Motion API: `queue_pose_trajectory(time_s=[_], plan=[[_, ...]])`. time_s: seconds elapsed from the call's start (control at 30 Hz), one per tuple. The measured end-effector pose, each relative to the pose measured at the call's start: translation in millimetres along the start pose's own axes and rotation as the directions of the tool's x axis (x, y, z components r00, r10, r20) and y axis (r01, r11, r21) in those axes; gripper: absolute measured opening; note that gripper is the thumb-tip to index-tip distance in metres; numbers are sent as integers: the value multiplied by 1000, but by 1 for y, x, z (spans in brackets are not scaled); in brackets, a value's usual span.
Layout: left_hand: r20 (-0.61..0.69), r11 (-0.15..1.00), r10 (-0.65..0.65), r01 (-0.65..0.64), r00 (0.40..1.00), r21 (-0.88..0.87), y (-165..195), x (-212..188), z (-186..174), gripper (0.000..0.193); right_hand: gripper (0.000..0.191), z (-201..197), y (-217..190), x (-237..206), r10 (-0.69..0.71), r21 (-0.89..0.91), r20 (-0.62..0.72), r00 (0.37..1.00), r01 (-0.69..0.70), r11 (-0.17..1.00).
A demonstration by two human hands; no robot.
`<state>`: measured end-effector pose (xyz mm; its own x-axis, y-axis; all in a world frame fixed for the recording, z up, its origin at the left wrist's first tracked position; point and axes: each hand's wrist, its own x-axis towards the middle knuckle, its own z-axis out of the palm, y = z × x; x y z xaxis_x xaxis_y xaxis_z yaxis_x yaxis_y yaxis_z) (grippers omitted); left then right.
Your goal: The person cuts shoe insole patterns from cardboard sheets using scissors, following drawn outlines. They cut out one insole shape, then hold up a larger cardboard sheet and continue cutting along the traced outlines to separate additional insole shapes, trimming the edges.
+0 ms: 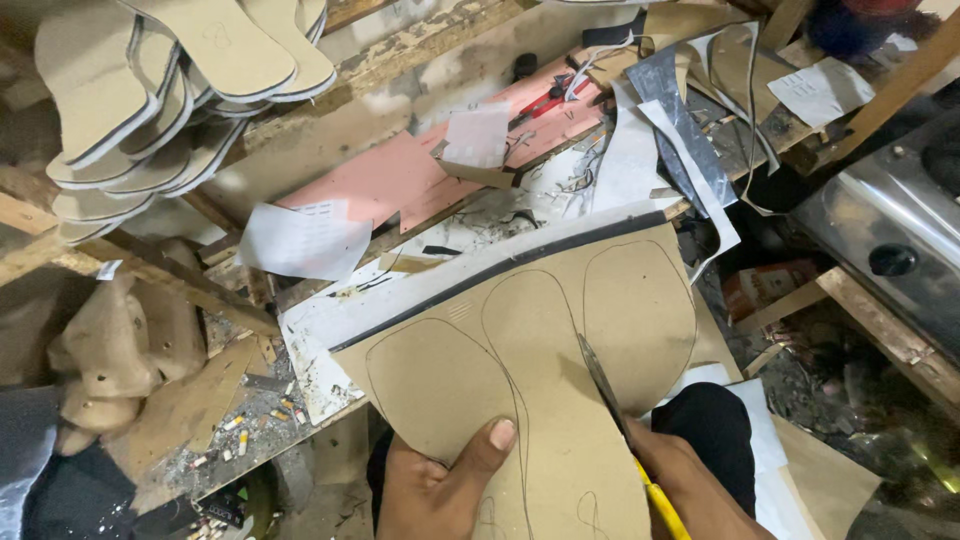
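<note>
Left hand (430,490) was bare: no glove, no ring, no visible sleeve; thumbnail short, pale. Right hand (690,490) was likewise bare, wrist uncovered. Dark, black-looking garment covered knee behind right hand; no markings could be made out.

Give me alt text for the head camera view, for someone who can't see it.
A person's left hand holds a tan board sheet marked with drawn sole outlines, while the right hand cuts along a line with yellow-handled scissors. Behind lie a cluttered workbench, pink sheets and stacked cut insoles.
</note>
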<state>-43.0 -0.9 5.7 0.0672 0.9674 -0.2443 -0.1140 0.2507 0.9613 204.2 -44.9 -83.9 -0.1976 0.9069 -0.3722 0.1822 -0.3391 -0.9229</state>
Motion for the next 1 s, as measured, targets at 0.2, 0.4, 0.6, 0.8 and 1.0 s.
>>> queue_pose_trajectory(time_s=[0.2,0.4,0.6,0.8,1.0], plan=[[3,999,18,-18,1000,29,2,-1,2,59,50,3,8,-5,-124,-26,-36,992,123,992],[-12,998,14,-15,1000,-67,0,-5,8,62,50,7,14,-10,-298,-33,-69,952,297,954],[-100,957,159,-178,982,-228,9,-2,4,64,41,7,1,-6,-159,-99,-43,986,154,983],[-68,977,158,-166,985,-133,12,-7,14,59,56,15,-22,-6,-253,60,-101,962,259,964],[-79,983,103,-113,992,-142,2,-6,11,61,60,17,-6,-6,-309,-61,-108,945,304,951]])
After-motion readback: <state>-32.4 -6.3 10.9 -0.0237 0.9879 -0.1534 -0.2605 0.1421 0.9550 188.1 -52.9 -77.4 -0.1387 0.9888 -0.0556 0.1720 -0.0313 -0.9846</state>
